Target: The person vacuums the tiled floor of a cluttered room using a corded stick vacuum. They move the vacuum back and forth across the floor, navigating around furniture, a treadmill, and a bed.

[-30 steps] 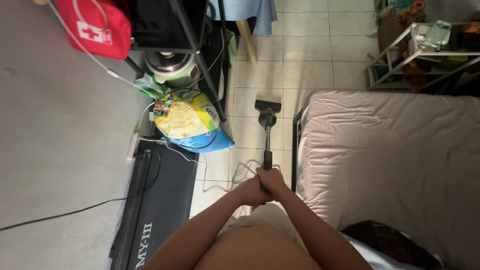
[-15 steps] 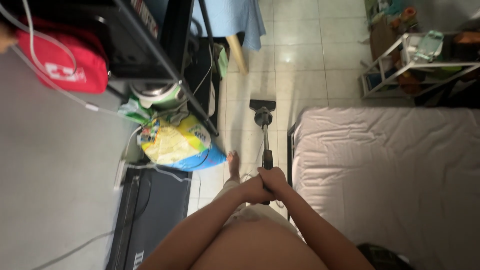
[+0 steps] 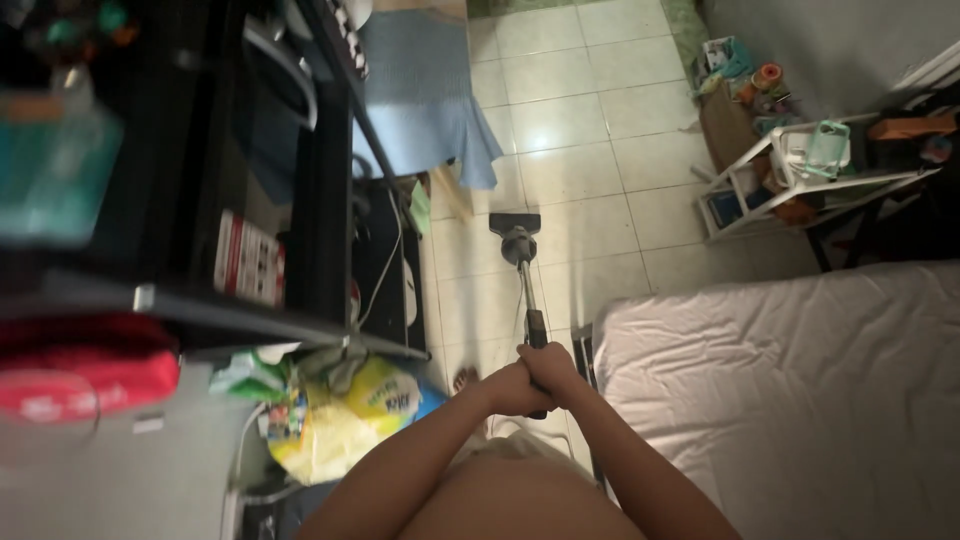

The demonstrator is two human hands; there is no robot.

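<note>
Both my hands grip the dark handle of a stick vacuum cleaner (image 3: 530, 300). My left hand (image 3: 508, 390) wraps the handle from the left and my right hand (image 3: 550, 370) holds it from the right, the two touching. The shaft runs away from me over the white tiled floor (image 3: 590, 130), and the flat black nozzle head (image 3: 514, 224) rests on the tiles ahead. A bare toe (image 3: 464, 379) shows just left of my hands.
A bed with a pale sheet (image 3: 800, 390) fills the right. A black shelf rack (image 3: 300, 200) stands on the left, with a red bag (image 3: 85, 365) and a yellow-blue sack (image 3: 340, 425) below. A blue cloth (image 3: 420, 100) hangs ahead; a white cluttered rack (image 3: 800, 170) stands far right.
The view has tilted up and moved forward along the floor. The vacuum head has slid farther ahead over the tiles. Both hands keep the same grip.
</note>
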